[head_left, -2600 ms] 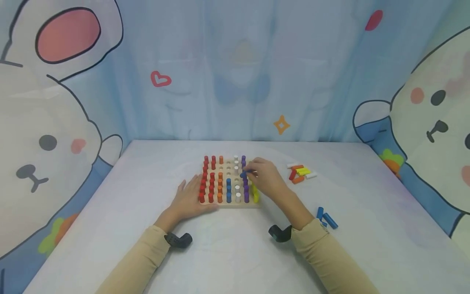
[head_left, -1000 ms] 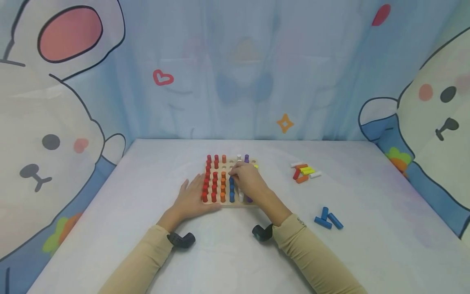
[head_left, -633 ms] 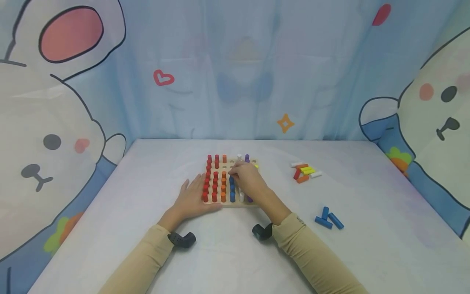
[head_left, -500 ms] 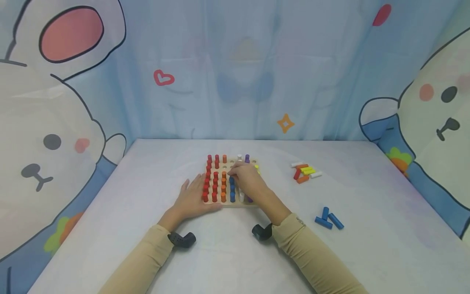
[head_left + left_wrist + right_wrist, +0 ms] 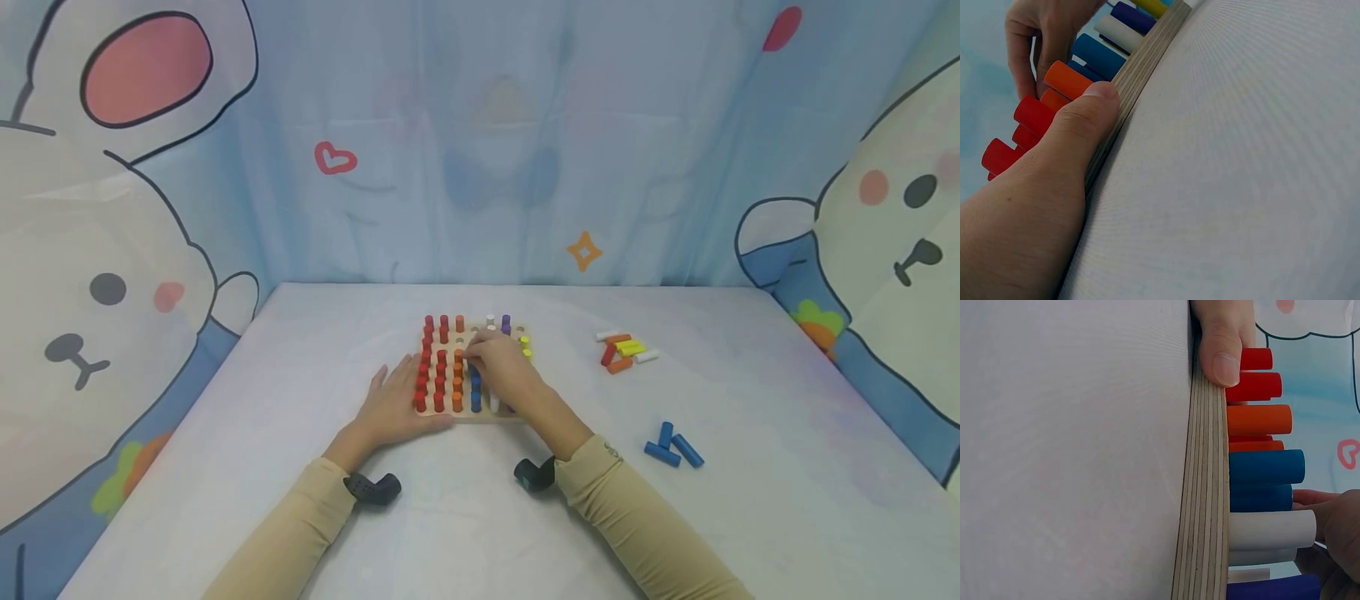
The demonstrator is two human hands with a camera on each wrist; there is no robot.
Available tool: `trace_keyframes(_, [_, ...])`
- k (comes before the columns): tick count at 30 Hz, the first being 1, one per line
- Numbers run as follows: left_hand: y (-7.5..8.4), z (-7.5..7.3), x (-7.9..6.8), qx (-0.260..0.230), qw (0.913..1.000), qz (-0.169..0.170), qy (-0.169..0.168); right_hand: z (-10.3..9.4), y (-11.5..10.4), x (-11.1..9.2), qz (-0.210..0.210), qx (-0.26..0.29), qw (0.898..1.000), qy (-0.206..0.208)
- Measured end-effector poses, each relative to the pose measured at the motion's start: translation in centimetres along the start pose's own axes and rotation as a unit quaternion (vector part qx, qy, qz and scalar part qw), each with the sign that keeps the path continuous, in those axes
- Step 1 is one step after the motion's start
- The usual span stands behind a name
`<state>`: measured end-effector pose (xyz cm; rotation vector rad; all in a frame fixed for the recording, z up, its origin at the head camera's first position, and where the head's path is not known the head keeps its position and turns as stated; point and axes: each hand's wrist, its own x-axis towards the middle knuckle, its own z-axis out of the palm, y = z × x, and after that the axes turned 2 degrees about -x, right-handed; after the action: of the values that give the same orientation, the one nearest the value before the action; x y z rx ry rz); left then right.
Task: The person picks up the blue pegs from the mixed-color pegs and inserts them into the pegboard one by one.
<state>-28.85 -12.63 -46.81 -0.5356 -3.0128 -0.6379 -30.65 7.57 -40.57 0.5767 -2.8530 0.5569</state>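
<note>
A wooden pegboard (image 5: 483, 419) bears upright coloured pegs in columns. Along its left side lies my left hand (image 5: 393, 407), fingers extended and spread; its thumb (image 5: 1088, 115) presses the front edge in the left wrist view. Over the middle of the board, my right hand (image 5: 510, 367) bends its fingers down at the blue column, behind the front blue pegs (image 5: 476, 402). It appears to pinch a blue peg, which the fingers hide. Red pegs (image 5: 421, 402) and orange pegs (image 5: 457, 402) stand to the left, a white peg (image 5: 1272, 530) and a purple peg (image 5: 1275, 587) to the right.
Right of the board lies a loose pile of white, orange, yellow and red pegs, including a red peg (image 5: 608, 355). Nearer the front right are 3 loose blue pegs (image 5: 687, 451). A printed curtain (image 5: 420, 167) hangs behind the white table (image 5: 337, 333).
My right hand has brought a blue peg leftward from the purple column to the blue column. In the last half second its fingers have shifted slightly. My left hand stays against the board.
</note>
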Motion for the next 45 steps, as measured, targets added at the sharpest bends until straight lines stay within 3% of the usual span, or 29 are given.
trace_keyframes(12, [-0.02,0.01,-0.01,-0.002,1.0000,0.002,0.004,0.25,0.31,0.14,0.007,0.003,1.000,0.021])
trace_keyframes(26, [0.06,-0.08,-0.03,0.001,1.0000,-0.008,-0.004,-0.01,-0.02,0.00,-0.015,-0.010,1.000,0.004])
trace_keyframes(38, [0.02,-0.06,0.00,0.002,1.0000,-0.007,-0.006,0.03,0.23,0.27,0.010,0.012,1.000,0.006])
trace_keyframes(45, [-0.05,0.01,0.04,0.001,1.0000,-0.006,0.000,0.03,0.55,0.36,-0.003,0.005,1.000,0.012])
